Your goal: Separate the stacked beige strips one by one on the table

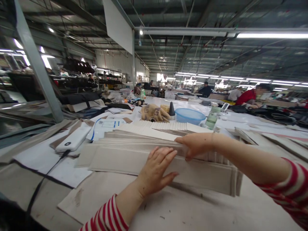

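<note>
Strips [132, 160] lie in a slanted, overlapping stack at centre of frame, left hand [157, 173] spread on the front one without clasping it, right hand [198, 144] at the top edges, can't tell if pinching. Uneven pressure could fan the loose layers out, probably spoiling their alignment.

The right hand [201, 144] hides some of its own fingers. Red-and-white striped sleeves [108, 213] run off the bottom and right edges. Lettering on the flat white plastic packet [106, 125] with blue bars is too small to read.
</note>
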Motion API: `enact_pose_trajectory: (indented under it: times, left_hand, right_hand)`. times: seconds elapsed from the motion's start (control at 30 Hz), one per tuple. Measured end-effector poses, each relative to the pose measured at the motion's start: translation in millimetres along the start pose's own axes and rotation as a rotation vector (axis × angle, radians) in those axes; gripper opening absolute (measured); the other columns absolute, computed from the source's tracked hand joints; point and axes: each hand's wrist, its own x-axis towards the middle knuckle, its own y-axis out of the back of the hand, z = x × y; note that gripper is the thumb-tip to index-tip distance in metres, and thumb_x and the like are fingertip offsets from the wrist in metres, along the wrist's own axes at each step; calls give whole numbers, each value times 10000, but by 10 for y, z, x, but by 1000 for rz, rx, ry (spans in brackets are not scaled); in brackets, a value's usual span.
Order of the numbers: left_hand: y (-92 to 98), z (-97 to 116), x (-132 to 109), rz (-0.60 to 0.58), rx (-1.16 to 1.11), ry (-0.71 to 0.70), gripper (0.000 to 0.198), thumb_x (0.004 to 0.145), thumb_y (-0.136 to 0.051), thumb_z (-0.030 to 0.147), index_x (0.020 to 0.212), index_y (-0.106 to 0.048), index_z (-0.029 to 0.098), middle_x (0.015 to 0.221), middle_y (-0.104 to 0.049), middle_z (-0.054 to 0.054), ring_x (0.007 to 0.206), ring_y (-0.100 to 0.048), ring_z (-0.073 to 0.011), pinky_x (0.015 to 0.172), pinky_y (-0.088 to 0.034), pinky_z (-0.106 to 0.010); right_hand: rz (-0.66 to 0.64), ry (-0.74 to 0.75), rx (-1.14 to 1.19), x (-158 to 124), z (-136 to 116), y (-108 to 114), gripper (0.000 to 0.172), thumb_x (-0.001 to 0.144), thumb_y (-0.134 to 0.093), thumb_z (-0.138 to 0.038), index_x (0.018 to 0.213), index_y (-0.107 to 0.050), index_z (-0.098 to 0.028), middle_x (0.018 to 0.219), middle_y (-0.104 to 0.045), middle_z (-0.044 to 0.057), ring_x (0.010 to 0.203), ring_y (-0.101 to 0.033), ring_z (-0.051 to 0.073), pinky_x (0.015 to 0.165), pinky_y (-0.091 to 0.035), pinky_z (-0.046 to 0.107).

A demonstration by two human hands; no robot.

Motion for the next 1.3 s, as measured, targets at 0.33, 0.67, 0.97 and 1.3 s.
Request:
enact_pose_trajectory:
  times: [0.33, 0.67, 0.97, 1.3]
  left_hand:
    - [-222, 240, -28, 17, 273, -163, 486, 846, -452, 300, 1309, -319, 236, 1353, -384, -31, 1300, -197, -210, 1073, -40, -451]
    - [-216, 384, 1, -148, 176, -187, 591, 825, -454, 434, 1338, -256, 216, 1367, -361, -54, 1284, -240, -211, 1074, -43, -437]
    - [-106, 69, 2, -45, 210, 137, 550, 827, -475, 371, 1321, -295, 211, 1370, -347, -78, 1271, -257, -224, 1060, -52, -457]
    - [-147, 289, 123, -165, 109, 66, 502, 767, -547, 432, 1189, -447, 178, 1062, -588, -73, 982, -504, -227, 953, -276, -415]
  right_hand:
    - [17, -36, -62, -766, 49, -387, 598, 633, -639, -219, 1204, -465, -180, 984, -650, 118, 873, -609, 290, 725, -450, 358]
    - [136, -21, 166, -882, -83, -993, 691, 621, -660, -366, 1231, -416, -152, 1205, -505, 134, 1065, -505, 275, 883, -401, 370]
    - [335, -20, -104, -984, 316, -860, 519, 727, -555, -222, 1226, -410, -221, 1091, -572, 96, 956, -549, 247, 819, -425, 369]
    - [496, -102, -94, -1231, 513, -1136, 489, 810, -475, -429, 1245, -420, -214, 1149, -560, 92, 1044, -512, 250, 951, -339, 446]
